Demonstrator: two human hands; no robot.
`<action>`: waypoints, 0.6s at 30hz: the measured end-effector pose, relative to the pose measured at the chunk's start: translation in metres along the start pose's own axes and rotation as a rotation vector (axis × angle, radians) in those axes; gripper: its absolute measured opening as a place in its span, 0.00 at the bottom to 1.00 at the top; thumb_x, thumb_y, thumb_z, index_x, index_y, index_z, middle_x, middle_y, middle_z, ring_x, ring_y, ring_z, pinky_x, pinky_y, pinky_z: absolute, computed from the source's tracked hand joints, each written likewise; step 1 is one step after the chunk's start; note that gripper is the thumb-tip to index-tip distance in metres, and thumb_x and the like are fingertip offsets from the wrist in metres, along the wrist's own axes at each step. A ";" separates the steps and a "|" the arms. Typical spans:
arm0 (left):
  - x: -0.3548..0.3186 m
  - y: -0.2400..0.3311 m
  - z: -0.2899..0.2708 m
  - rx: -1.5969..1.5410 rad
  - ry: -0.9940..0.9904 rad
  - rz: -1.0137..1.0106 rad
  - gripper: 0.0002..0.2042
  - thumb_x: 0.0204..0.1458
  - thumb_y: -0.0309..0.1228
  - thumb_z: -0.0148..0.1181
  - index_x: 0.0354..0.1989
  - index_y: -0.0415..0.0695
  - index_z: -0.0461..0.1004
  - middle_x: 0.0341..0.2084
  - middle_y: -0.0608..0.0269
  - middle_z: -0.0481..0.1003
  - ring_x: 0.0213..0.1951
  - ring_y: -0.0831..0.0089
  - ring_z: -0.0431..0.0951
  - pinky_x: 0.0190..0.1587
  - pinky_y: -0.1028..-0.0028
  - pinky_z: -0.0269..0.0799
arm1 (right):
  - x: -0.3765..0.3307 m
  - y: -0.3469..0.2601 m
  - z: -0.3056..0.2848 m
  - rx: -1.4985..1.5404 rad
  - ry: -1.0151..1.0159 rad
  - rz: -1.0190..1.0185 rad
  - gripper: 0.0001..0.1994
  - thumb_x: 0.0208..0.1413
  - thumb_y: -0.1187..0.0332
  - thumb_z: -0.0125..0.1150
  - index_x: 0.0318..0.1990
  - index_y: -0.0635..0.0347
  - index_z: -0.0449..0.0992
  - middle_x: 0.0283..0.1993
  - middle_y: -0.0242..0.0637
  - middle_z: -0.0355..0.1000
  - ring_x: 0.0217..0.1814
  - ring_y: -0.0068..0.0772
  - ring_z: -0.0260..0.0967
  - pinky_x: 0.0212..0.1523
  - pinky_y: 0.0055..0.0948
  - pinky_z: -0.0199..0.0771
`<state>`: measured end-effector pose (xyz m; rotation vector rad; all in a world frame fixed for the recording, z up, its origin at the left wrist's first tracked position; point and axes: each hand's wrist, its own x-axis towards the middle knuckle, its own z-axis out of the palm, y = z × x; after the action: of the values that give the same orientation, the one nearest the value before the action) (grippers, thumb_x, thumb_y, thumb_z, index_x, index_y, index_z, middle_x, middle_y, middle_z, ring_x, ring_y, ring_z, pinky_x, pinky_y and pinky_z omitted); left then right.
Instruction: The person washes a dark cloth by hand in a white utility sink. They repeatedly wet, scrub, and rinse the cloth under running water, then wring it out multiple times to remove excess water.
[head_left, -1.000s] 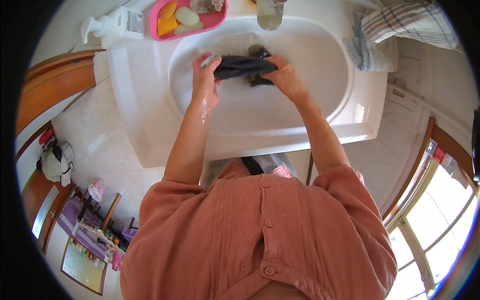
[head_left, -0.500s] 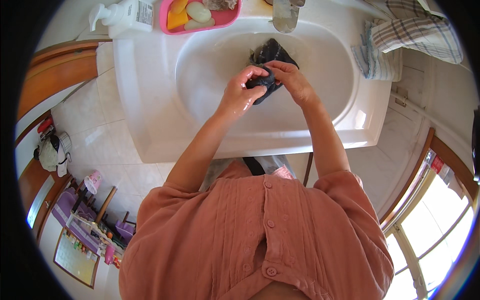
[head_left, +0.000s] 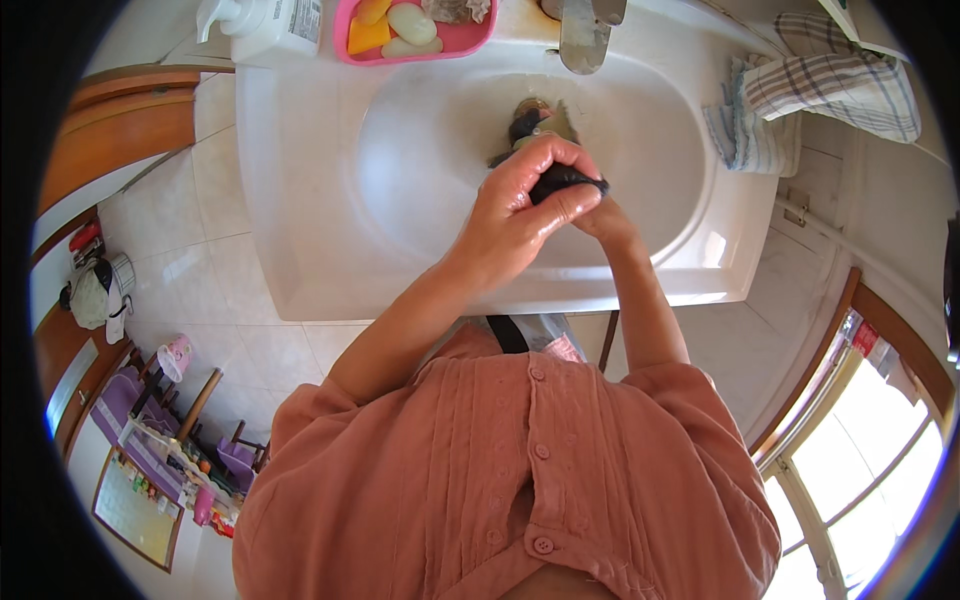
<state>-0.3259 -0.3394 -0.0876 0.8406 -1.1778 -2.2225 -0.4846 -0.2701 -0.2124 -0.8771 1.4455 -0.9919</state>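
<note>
Over the white sink, my left hand is wet and curled around a bunched dark wet cloth. My right hand is pressed against the other end of the cloth, closed on it; most of its fingers are hidden behind my left hand. More wet fabric, dark and greyish, lies in the sink just beyond my hands near the drain. Whether it is joined to the held piece cannot be seen.
A metal tap stands over the sink's far edge. At the far left are a white pump bottle and a pink tray of soap bars. Checked and striped towels hang at the far right.
Both hands have come nearer and slightly right, with my left hand now partly over my right. The cloth is bunched between them, and the fabric near the drain has shifted.
</note>
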 end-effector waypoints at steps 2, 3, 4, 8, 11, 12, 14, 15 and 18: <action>-0.005 0.010 -0.003 -0.043 -0.010 0.088 0.08 0.58 0.22 0.60 0.44 0.43 0.72 0.37 0.73 0.69 0.37 0.85 0.67 0.40 0.82 0.64 | 0.003 -0.010 0.003 0.088 0.034 0.077 0.30 0.51 0.69 0.71 0.62 0.53 0.66 0.56 0.30 0.68 0.59 0.26 0.63 0.61 0.30 0.66; -0.007 0.012 -0.007 -0.065 -0.017 0.131 0.08 0.58 0.23 0.60 0.45 0.43 0.72 0.38 0.73 0.69 0.38 0.84 0.67 0.41 0.81 0.65 | 0.004 -0.016 0.002 0.091 0.056 0.108 0.25 0.51 0.68 0.72 0.57 0.55 0.71 0.50 0.28 0.72 0.54 0.22 0.66 0.57 0.29 0.69; -0.009 0.014 -0.013 -0.156 0.052 0.074 0.08 0.59 0.24 0.59 0.46 0.45 0.72 0.39 0.73 0.69 0.41 0.84 0.67 0.45 0.80 0.64 | 0.009 -0.014 -0.002 0.081 0.074 0.134 0.21 0.51 0.67 0.73 0.52 0.57 0.77 0.44 0.26 0.77 0.49 0.18 0.69 0.54 0.28 0.71; 0.027 -0.043 -0.071 -0.020 0.430 -0.021 0.11 0.60 0.25 0.59 0.51 0.45 0.73 0.44 0.69 0.73 0.46 0.80 0.70 0.53 0.79 0.64 | 0.034 0.024 -0.022 -0.630 0.233 0.015 0.18 0.47 0.74 0.69 0.49 0.55 0.77 0.43 0.35 0.79 0.44 0.34 0.76 0.47 0.34 0.75; 0.039 -0.089 -0.091 0.092 0.518 -0.184 0.21 0.60 0.37 0.60 0.61 0.50 0.68 0.46 0.68 0.72 0.51 0.76 0.69 0.54 0.68 0.67 | 0.045 0.016 -0.022 -0.900 0.207 0.130 0.25 0.43 0.78 0.64 0.53 0.51 0.76 0.45 0.43 0.79 0.46 0.43 0.77 0.49 0.35 0.75; 0.042 -0.094 -0.081 0.098 0.581 -0.259 0.24 0.60 0.43 0.60 0.63 0.52 0.67 0.48 0.69 0.72 0.54 0.74 0.68 0.54 0.63 0.67 | 0.051 0.020 -0.028 -0.720 0.307 0.156 0.26 0.43 0.78 0.64 0.54 0.51 0.76 0.46 0.43 0.78 0.47 0.42 0.77 0.50 0.35 0.75; 0.045 -0.095 -0.060 0.010 0.561 -0.463 0.30 0.59 0.58 0.56 0.66 0.58 0.63 0.53 0.64 0.72 0.61 0.69 0.67 0.54 0.51 0.70 | 0.051 0.022 -0.020 -0.515 0.392 0.069 0.23 0.44 0.78 0.57 0.51 0.52 0.78 0.48 0.45 0.77 0.55 0.49 0.73 0.56 0.39 0.73; 0.048 -0.098 -0.061 -0.213 0.418 -0.508 0.31 0.58 0.60 0.55 0.65 0.56 0.64 0.54 0.62 0.72 0.61 0.67 0.69 0.54 0.51 0.71 | 0.048 0.020 -0.007 -0.498 0.327 -0.113 0.24 0.42 0.80 0.56 0.51 0.54 0.78 0.49 0.44 0.77 0.55 0.49 0.73 0.56 0.38 0.73; 0.076 -0.152 -0.096 -0.857 0.217 -0.432 0.38 0.55 0.68 0.49 0.59 0.44 0.69 0.54 0.53 0.75 0.54 0.57 0.76 0.55 0.54 0.74 | 0.017 -0.023 0.054 -0.460 0.250 -0.351 0.23 0.39 0.79 0.62 0.48 0.56 0.78 0.49 0.43 0.76 0.52 0.49 0.72 0.54 0.40 0.73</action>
<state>-0.3298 -0.3645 -0.2808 0.9568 0.1214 -2.5279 -0.4330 -0.2998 -0.1989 -1.4177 1.8117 -1.0713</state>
